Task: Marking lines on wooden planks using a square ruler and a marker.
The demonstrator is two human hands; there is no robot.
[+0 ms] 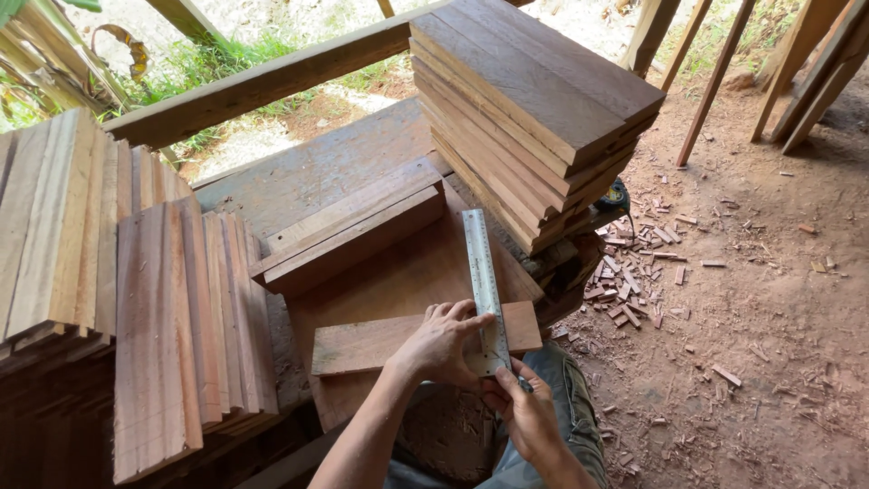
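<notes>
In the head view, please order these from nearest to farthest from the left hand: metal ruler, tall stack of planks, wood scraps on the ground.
From the left hand:
1. Metal ruler, under its fingers.
2. Tall stack of planks, behind, on the bench.
3. Wood scraps, right, on the ground.

left hand (442, 342): flat, fingers spread, pressing down | right hand (523, 407): just below it, fingers curled in a pinch

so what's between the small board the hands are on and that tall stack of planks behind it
In the head view, the metal ruler spans that stretch, from the small board under the left hand toward the tall plank stack, lying over a flat reddish panel.
</notes>
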